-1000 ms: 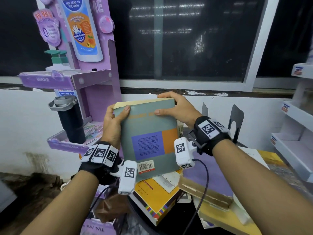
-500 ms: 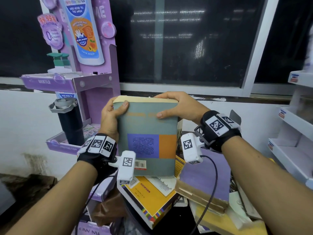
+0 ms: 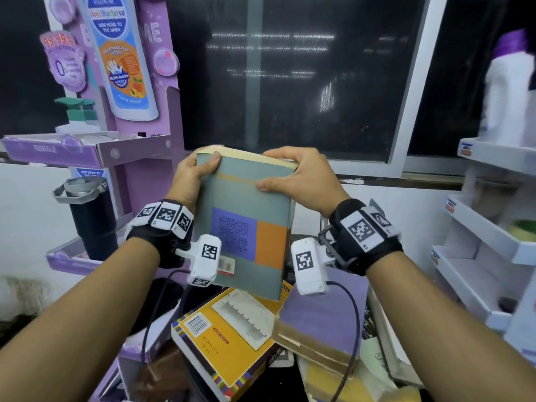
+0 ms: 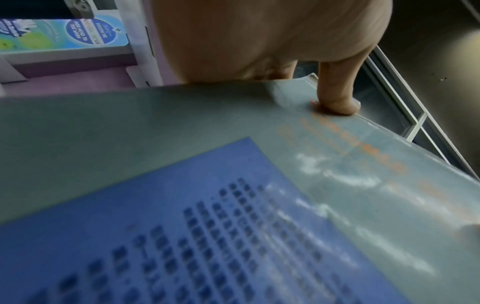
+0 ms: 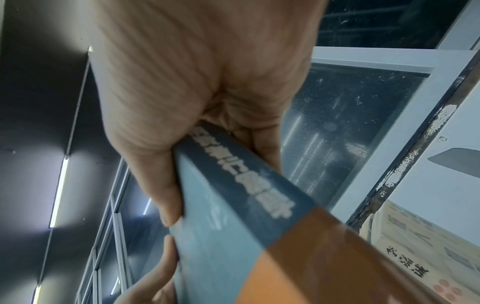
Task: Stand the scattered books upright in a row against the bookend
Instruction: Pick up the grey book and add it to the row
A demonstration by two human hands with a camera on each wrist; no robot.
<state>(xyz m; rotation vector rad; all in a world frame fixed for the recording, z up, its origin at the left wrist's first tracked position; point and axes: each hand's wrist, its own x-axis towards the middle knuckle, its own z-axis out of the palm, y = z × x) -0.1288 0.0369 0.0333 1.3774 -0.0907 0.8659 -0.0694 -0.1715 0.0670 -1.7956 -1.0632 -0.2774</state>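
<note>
So I'm mid-carry here: the grey-green book point(image 3: 246, 221) is up in the air in front of me, held nearly upright with its back cover facing me, well above the pile on the worktop. My left hand point(image 3: 191, 181) grips the top left corner, thumb pressed on the cover and fingers wrapped behind. My right hand point(image 3: 298, 181) clamps the top right corner, thumb on the cover and fingers curled over the page edge.

It's a glossy paperback (the left wrist view shows glare streaks across the cover), fairly thick, with yellowed page edges, a blue text block and an orange patch, plus a dark spine with pale lettering.

Below it the rest are lying flat and crooked: a yellow book point(image 3: 229, 340) with a barcode and a rainbow edge strip, and a purple book point(image 3: 322, 314) with a worn, browned page block overlapping it.

I can't really make out the bookend from the head view; my right wrist is in the way, so I'd guess it's back there. Next move, I reckon: swing the book right, bring the bottom edge down flat, and keep it square so it doesn't slide on that slick cover.
</note>
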